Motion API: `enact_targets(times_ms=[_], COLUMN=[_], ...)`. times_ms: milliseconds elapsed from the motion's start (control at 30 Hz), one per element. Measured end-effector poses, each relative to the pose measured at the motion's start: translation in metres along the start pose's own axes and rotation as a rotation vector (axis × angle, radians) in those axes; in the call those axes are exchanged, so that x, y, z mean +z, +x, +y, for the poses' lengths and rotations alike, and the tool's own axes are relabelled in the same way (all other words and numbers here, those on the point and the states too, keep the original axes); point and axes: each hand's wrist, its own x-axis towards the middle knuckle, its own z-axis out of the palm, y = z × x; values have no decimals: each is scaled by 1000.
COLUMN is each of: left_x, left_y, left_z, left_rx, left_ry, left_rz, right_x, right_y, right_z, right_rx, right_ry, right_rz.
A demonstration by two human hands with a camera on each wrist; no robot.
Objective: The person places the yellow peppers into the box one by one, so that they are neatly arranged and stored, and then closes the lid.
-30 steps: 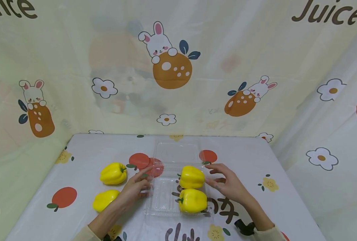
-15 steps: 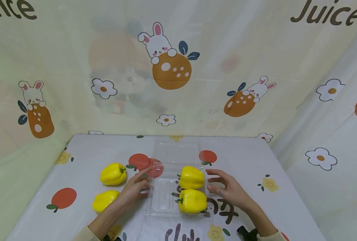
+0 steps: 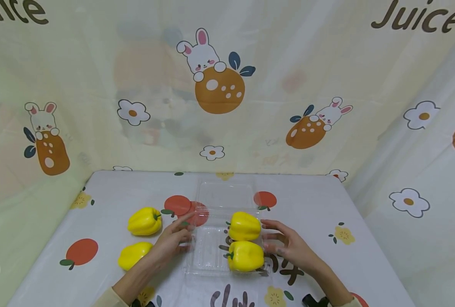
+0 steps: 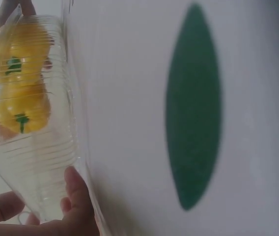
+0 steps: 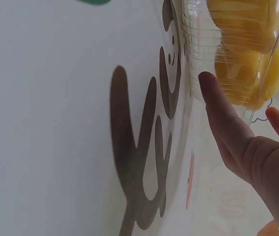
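A clear plastic clamshell box (image 3: 208, 256) lies on the table with its lid (image 3: 226, 192) folded back away from me. Two yellow bell peppers, a far one (image 3: 244, 226) and a near one (image 3: 246, 256), sit in its right half, stems pointing left. At the box's left wall is my left hand (image 3: 170, 241), index finger stretched along the rim; the left wrist view shows its thumb (image 4: 78, 191) against the wall. My right hand (image 3: 294, 245) stands by the right wall with fingers loosely bent, holding nothing; whether its fingertips touch the plastic is hard to tell.
Left of the box, two more yellow bell peppers lie on the tablecloth: one farther back (image 3: 145, 221), another (image 3: 134, 255) partly behind my left forearm. A printed curtain (image 3: 154, 140) closes off the table's back edge.
My right hand first drew slightly away from the box's right side, then came back toward it, a little nearer to me. The left hand, box and peppers have stayed put.
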Motion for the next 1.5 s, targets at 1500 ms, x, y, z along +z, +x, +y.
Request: enact_targets(times_ms=[1500], left_x=[-3], left_y=[-5], left_z=[9], left_rx=[-15], left_ry=[18], left_rz=[28], right_x=[7], right_y=[-4], right_z=[5], right_rx=[130], right_ry=[224], right_rz=[-111])
